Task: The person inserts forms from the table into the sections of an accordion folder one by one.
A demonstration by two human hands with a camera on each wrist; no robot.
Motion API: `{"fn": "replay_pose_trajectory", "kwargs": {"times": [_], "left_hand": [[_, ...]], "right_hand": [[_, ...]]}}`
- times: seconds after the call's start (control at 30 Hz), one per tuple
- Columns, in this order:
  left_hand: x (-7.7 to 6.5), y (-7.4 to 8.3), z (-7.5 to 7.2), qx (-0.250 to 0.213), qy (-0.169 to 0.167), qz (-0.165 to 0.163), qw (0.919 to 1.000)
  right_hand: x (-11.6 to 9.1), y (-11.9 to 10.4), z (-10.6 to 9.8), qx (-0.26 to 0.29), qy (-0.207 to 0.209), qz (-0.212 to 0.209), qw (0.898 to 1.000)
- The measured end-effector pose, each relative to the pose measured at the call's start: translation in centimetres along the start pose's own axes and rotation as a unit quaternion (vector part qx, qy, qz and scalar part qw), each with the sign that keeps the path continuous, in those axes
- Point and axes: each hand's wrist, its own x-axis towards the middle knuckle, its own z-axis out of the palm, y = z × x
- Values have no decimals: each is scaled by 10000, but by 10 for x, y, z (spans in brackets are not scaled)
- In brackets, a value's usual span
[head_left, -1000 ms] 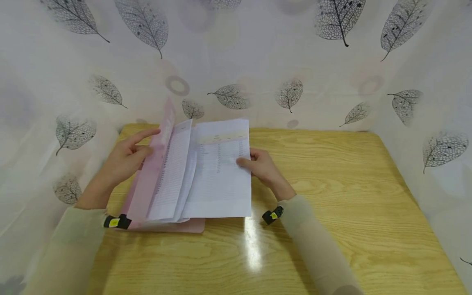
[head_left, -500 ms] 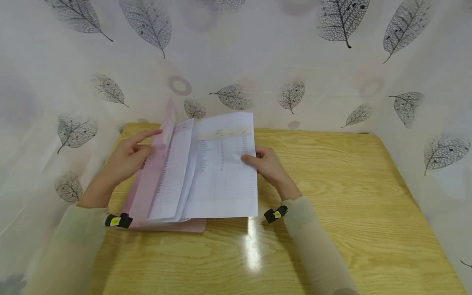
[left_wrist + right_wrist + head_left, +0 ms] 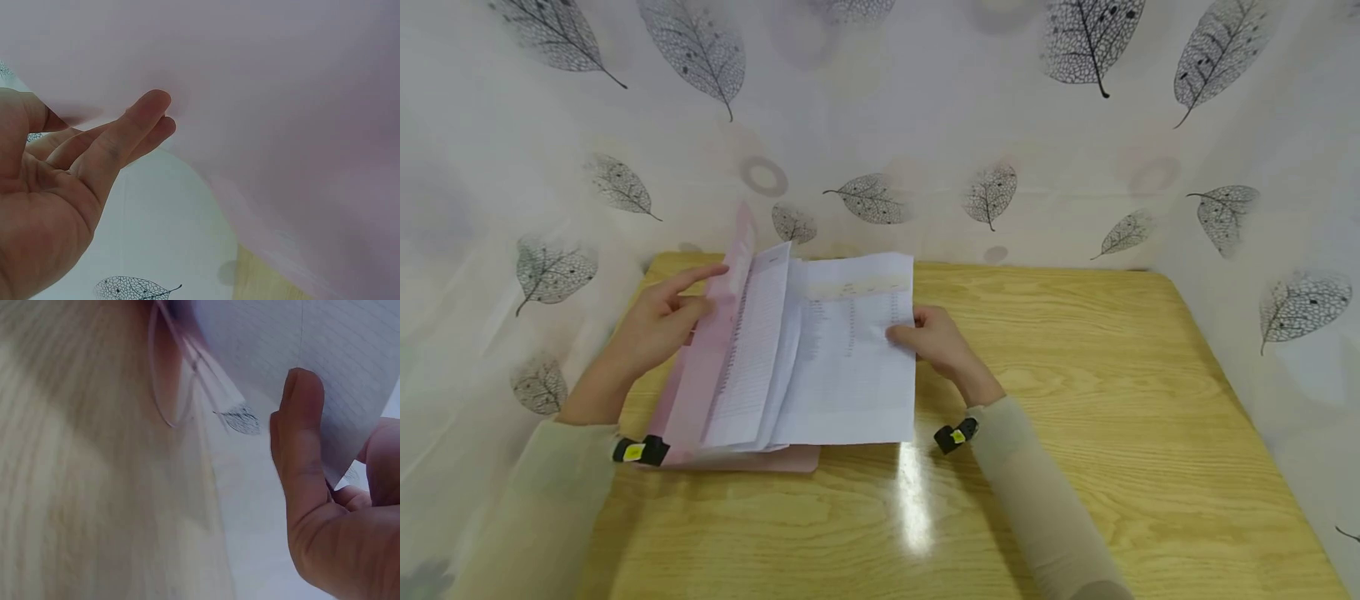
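A pink folder lies on the left of the table, its cover raised. My left hand grips the cover edge, with thumb and index finger over the pink face in the head view. In the left wrist view, straight fingers touch the pink sheet from below. Several printed pages stand tilted inside the folder. At their right is a printed sheet of paper with a pale yellow band near its top. My right hand pinches its right edge, thumb in front and fingers behind.
The folder rests on a light wooden table. A white curtain with leaf prints surrounds the back and sides. Black straps with yellow marks sit at both wrists.
My right hand shifted right and up with the sheet, then came back down and a little left, lowering the sheet's top edge. The left hand and raised cover stay almost still.
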Motion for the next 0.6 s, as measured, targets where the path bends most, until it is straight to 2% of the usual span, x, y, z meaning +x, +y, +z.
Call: {"fn": "replay_pose_trajectory", "kwargs": {"times": [0.1, 0.27, 0.6], "left_hand": [[0, 1, 0, 15, -34, 15, 10000], [0, 1, 0, 21, -69, 43, 10000], [0, 1, 2, 12, -39, 25, 10000]], "right_hand": [[-1, -3, -5, -101, 66, 48, 9999], [3, -2, -6, -260, -207, 16, 9994], [10, -1, 20, -96, -419, -111, 9990]]}}
